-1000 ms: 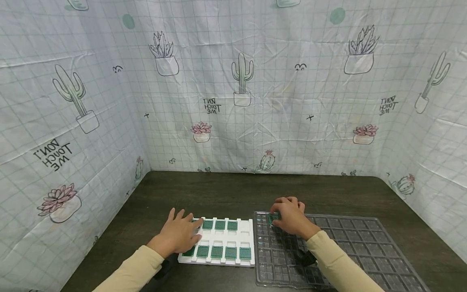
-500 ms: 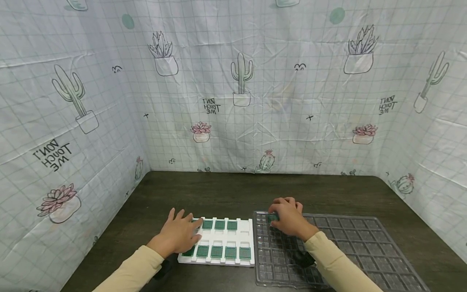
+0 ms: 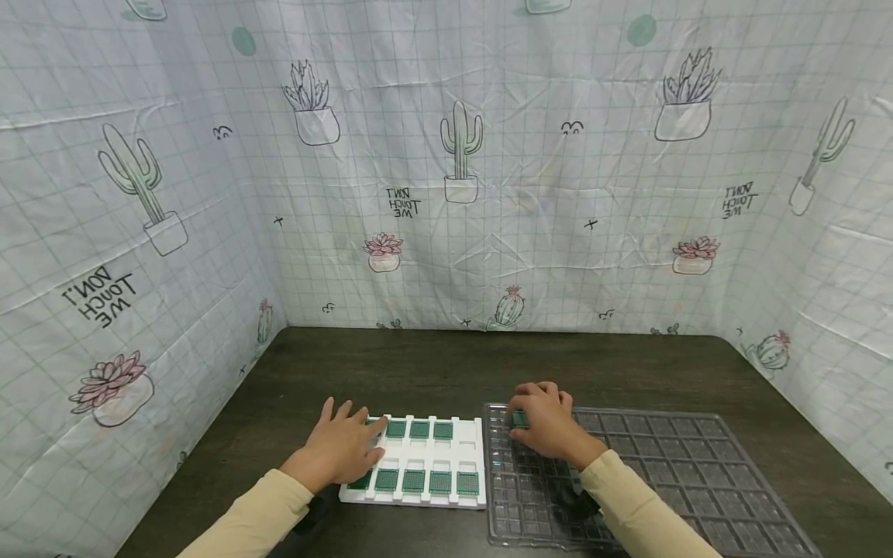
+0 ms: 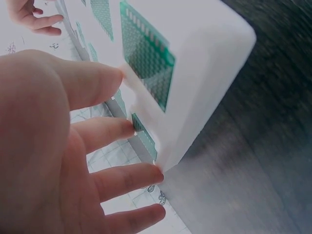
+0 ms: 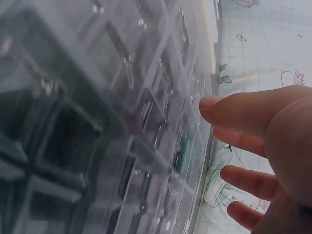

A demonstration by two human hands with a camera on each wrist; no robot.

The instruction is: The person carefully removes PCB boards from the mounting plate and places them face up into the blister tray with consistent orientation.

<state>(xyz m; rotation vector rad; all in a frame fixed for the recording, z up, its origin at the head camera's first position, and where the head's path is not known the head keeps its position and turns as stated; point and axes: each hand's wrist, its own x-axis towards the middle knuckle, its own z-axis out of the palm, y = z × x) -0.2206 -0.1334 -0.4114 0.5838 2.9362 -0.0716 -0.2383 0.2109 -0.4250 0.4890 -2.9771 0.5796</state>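
Observation:
My left hand (image 3: pixel 342 447) lies with spread fingers over the left end of a white tray (image 3: pixel 474 430). In the left wrist view its thumb and fingertips touch the tray's edge, close to a green chip (image 4: pixel 148 58). Several more green chips (image 3: pixel 441 483) sit in the tray's two rows of slots. My right hand (image 3: pixel 547 422) is over the far left corner of a clear plastic compartment tray (image 3: pixel 684 442). Below its fingers, a green chip (image 3: pixel 519 419) sits in a compartment. The right wrist view shows this green chip (image 5: pixel 185 153) apart from the thumb tip.
Both trays stand side by side on a dark wooden table (image 3: pixel 418 364). A patterned curtain (image 3: pixel 530 170) with cactus drawings hangs around the back and sides. A dark wrist-worn device (image 3: pixel 577 500) shows beneath my right forearm.
My right hand has shifted slightly left over the clear tray, while the green chip beneath it stays in about the same place. My left hand has not moved.

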